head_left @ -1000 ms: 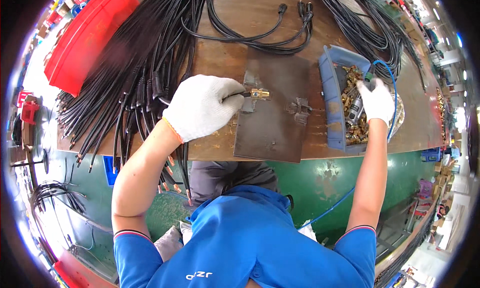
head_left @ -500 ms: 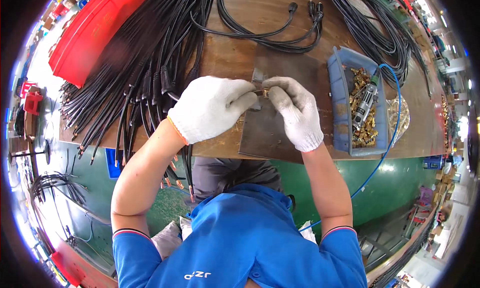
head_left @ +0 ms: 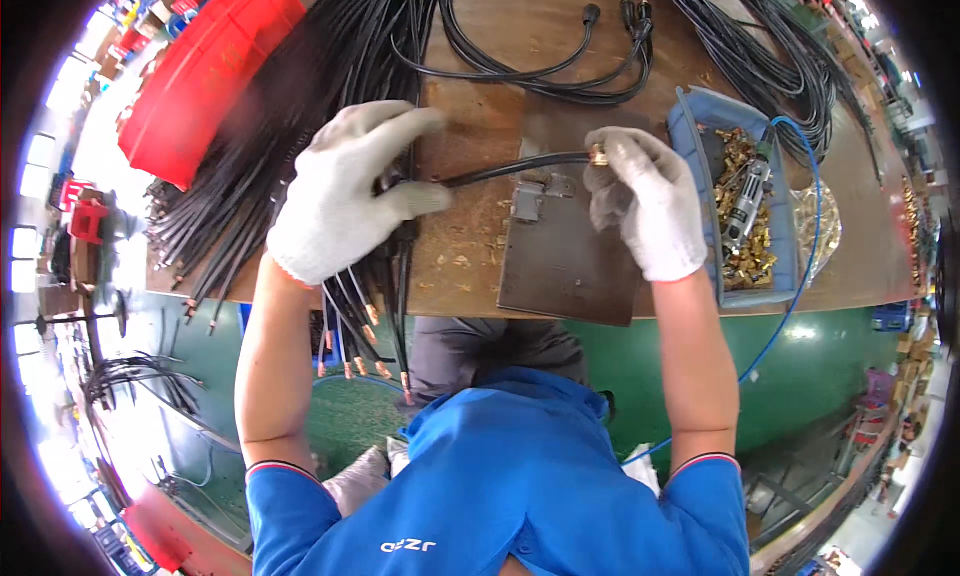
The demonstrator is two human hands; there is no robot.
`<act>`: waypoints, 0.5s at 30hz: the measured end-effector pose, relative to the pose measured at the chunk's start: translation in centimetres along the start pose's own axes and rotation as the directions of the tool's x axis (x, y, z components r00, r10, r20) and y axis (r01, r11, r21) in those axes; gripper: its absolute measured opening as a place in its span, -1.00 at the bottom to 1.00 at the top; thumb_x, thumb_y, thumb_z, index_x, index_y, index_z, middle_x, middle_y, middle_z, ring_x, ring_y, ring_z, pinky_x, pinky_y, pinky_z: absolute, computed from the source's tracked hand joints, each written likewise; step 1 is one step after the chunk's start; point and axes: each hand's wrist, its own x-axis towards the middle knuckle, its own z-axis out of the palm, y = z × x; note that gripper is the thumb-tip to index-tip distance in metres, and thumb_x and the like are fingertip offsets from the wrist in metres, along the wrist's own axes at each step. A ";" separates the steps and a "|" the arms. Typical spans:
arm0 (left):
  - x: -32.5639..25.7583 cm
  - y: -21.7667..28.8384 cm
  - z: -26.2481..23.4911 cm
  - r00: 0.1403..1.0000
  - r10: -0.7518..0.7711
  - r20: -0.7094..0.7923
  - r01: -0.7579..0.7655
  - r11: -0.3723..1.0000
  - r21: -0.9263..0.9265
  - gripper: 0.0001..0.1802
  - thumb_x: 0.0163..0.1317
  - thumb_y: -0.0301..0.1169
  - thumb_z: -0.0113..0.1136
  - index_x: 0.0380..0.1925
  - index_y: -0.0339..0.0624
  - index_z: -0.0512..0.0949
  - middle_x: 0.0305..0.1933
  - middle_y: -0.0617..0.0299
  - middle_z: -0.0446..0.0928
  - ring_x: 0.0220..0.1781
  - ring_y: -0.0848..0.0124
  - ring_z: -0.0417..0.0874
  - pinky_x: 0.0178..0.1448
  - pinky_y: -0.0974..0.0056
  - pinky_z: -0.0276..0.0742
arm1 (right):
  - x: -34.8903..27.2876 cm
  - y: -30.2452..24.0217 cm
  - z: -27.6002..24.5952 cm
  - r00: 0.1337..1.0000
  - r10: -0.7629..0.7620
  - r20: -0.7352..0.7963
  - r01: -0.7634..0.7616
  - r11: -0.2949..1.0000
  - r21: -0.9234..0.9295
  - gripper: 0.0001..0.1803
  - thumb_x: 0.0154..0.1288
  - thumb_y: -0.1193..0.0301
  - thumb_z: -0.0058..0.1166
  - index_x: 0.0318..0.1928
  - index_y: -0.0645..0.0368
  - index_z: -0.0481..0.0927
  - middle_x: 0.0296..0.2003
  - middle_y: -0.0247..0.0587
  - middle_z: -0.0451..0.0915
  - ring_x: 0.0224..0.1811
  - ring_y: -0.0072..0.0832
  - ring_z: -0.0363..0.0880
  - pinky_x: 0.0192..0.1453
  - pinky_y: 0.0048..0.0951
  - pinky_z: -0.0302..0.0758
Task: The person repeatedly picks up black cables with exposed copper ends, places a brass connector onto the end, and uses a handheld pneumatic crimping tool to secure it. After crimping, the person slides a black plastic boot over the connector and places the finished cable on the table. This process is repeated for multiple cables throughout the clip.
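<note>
My right hand [head_left: 655, 201], in a white knitted glove, pinches the end of a black cable [head_left: 520, 165]. A small brass terminal [head_left: 599, 156] shows at its fingertips on that end. The cable runs left above a dark metal plate [head_left: 565, 271] toward my left hand [head_left: 345, 191]. That hand, gloved too, has its thumb and fingers spread apart, with nothing seen gripped between them. Beneath and beside it lies a thick bundle of black cables [head_left: 240, 181], several with bare copper ends hanging over the table's front edge. A small metal block [head_left: 527, 201] sits on the plate.
Right of my right hand, a blue bin [head_left: 688, 156] holds brass terminals [head_left: 750, 266] and a silver air tool [head_left: 745, 211] on a blue hose [head_left: 822, 216]. A red crate [head_left: 205, 76] stands far left. Coiled black cables [head_left: 770, 51] lie at the far right.
My hands have moved apart. The left has opened and drawn back left, while the right has shifted right, holding the cable end with the terminal; the cable between them now shows.
</note>
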 end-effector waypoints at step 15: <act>-0.7 -3.7 2.0 0.996 0.072 0.060 -0.085 0.962 0.261 -0.54 0.07 -0.47 0.54 0.04 -0.07 0.77 0.11 0.16 0.74 0.24 0.04 0.71 0.33 -0.01 0.62 | -0.4 -2.6 0.2 0.993 -0.110 0.040 0.109 0.993 0.043 -0.72 0.63 0.30 0.24 0.03 0.29 0.76 -0.34 -0.23 0.76 -0.49 -0.60 0.68 -0.42 -0.51 0.59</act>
